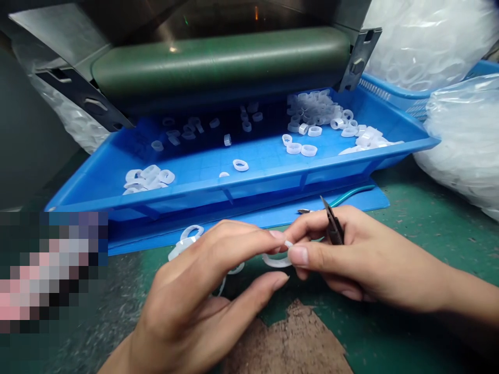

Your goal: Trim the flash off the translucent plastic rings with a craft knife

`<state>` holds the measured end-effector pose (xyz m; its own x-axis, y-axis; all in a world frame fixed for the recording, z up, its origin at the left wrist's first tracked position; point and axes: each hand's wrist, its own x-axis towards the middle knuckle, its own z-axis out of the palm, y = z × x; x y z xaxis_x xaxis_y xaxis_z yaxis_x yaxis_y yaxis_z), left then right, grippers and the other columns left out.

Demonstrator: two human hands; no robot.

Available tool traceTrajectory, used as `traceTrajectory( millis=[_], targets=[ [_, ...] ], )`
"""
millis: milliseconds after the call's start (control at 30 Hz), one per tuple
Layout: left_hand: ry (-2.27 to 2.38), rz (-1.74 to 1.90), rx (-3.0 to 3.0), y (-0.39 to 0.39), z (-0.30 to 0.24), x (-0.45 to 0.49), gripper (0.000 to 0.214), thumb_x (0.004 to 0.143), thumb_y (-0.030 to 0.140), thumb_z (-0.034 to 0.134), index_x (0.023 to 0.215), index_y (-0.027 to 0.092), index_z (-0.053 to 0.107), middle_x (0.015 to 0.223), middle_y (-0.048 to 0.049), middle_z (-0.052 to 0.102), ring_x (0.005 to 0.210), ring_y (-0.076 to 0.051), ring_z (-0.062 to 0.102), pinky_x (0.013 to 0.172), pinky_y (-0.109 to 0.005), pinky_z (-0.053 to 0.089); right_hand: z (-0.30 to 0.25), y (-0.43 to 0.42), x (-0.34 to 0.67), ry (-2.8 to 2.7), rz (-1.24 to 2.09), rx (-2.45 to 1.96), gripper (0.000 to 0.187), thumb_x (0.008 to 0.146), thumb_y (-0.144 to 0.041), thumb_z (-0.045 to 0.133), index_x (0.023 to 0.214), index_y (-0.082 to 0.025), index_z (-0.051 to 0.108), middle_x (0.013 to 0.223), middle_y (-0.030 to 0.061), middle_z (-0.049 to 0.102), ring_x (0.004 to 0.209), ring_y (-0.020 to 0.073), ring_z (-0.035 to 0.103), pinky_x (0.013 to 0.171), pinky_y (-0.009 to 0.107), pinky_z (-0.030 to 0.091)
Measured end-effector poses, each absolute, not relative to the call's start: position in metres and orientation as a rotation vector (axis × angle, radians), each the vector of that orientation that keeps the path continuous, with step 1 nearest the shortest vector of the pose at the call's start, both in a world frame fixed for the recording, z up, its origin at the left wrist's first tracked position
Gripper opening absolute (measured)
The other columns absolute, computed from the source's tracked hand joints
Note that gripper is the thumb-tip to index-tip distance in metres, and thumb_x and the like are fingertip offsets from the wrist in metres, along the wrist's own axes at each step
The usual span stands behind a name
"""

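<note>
Both my hands meet over the green worktop, just in front of the blue tray [241,193]. My left hand [202,301] pinches a clear plastic ring [276,261] between thumb and forefinger. My right hand [362,254] pinches the same ring from the other side, and a small dark cutter [332,224] is tucked in its fingers, tip pointing up. A few more clear rings [187,240] lie by my left hand's knuckles.
The blue tray holds several loose clear rings [315,117], heaped at its back right. A green conveyor roller [222,59] overhangs it. Clear bags of rings [463,135] stand at right. A teal-handled tool [346,195] lies under the tray's edge. A worn brown patch [296,343] marks the worktop.
</note>
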<state>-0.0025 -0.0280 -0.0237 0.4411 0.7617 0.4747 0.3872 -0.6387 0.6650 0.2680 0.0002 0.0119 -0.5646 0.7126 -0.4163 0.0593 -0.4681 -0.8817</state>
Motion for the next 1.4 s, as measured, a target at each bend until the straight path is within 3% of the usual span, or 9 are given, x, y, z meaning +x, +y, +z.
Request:
traceTrajectory(
  millis=[233,333,567,767,967,1100,1200,1300,1400],
  targets=[
    [1.145,1.047,2.011,-0.025,-0.015,0.003,0.032,0.108,0.04,0.097,0.137,0.046,0.087,0.121,0.0067,0.093,0.108,-0.019,0.089,0.098,-0.026,0.07,0.01,-0.001,0.268,-1.225,2.153,-1.097,0.023,0.101,-0.034,0.098,0.101,-0.017,0.083,0.078,-0.0048,0.075,0.046,0.0023,0.045,0.042,0.015,0.03],
    [1.088,1.031,2.006,-0.022,-0.01,0.004,0.019,0.108,0.034,0.097,0.123,0.042,0.09,0.116,0.0087,0.094,0.109,-0.018,0.09,0.101,-0.025,0.07,0.008,-0.002,0.269,-1.211,2.143,-1.085,0.021,0.102,-0.033,0.096,0.099,-0.017,0.084,0.081,-0.0035,0.078,0.046,0.0021,0.046,0.042,0.015,0.032],
    [0.899,1.131,2.182,-0.02,-0.013,0.005,0.036,0.105,0.01,0.094,0.131,0.033,0.085,0.12,0.0049,0.092,0.114,-0.018,0.087,0.102,-0.029,0.069,0.009,-0.002,0.272,-1.189,2.137,-1.092,0.026,0.095,-0.032,0.103,0.104,-0.018,0.084,0.084,-0.0032,0.08,0.05,0.0038,0.051,0.044,0.016,0.035],
    [0.902,0.935,2.079,-0.014,-0.006,-0.003,0.04,0.103,0.042,0.102,0.14,0.042,0.087,0.116,0.0062,0.091,0.105,-0.017,0.087,0.096,-0.02,0.069,0.012,-0.002,0.273,-1.213,2.201,-1.003,0.029,0.093,-0.034,0.107,0.101,-0.018,0.084,0.08,-0.0031,0.079,0.053,0.0068,0.049,0.047,0.021,0.034],
    [0.828,0.805,2.021,-0.01,-0.007,-0.009,0.038,0.109,0.063,0.091,0.146,0.051,0.089,0.131,0.0011,0.085,0.118,-0.02,0.085,0.106,-0.024,0.07,0.013,-0.001,0.273,-1.263,2.217,-0.981,0.033,0.093,-0.039,0.108,0.091,-0.019,0.082,0.076,-0.0035,0.075,0.056,0.0084,0.049,0.05,0.023,0.036],
    [0.858,0.847,2.023,-0.012,-0.009,-0.009,0.034,0.107,0.061,0.094,0.14,0.051,0.092,0.144,0.0015,0.085,0.127,-0.022,0.085,0.117,-0.029,0.068,0.013,0.0,0.273,-1.245,2.253,-0.948,0.033,0.095,-0.035,0.106,0.111,-0.02,0.082,0.081,-0.0051,0.073,0.056,0.0082,0.046,0.05,0.022,0.035],
    [0.889,0.873,1.937,-0.013,-0.006,-0.009,0.032,0.106,0.053,0.098,0.137,0.048,0.094,0.142,0.0023,0.092,0.132,-0.024,0.088,0.115,-0.026,0.069,0.016,-0.004,0.279,-1.23,2.172,-0.982,0.031,0.104,-0.04,0.098,0.119,-0.024,0.076,0.091,-0.0042,0.072,0.067,0.0101,0.051,0.056,0.019,0.04],
    [0.931,0.864,1.842,-0.014,-0.003,-0.01,0.039,0.104,0.041,0.102,0.139,0.054,0.092,0.132,0.0087,0.097,0.12,-0.017,0.093,0.106,-0.017,0.069,0.02,-0.01,0.285,-1.306,2.026,-1.146,0.03,0.113,-0.053,0.084,0.112,-0.028,0.068,0.094,-0.0035,0.071,0.073,0.0134,0.052,0.06,0.021,0.041],
    [0.99,0.894,1.794,-0.013,-0.002,-0.009,0.044,0.097,0.036,0.108,0.134,0.056,0.094,0.128,0.0123,0.098,0.116,-0.014,0.093,0.104,-0.013,0.068,0.024,-0.011,0.287,-1.651,1.799,-1.269,0.021,0.113,-0.045,0.077,0.102,-0.029,0.068,0.085,-0.0052,0.063,0.072,0.0165,0.052,0.06,0.026,0.041]
  ],
)
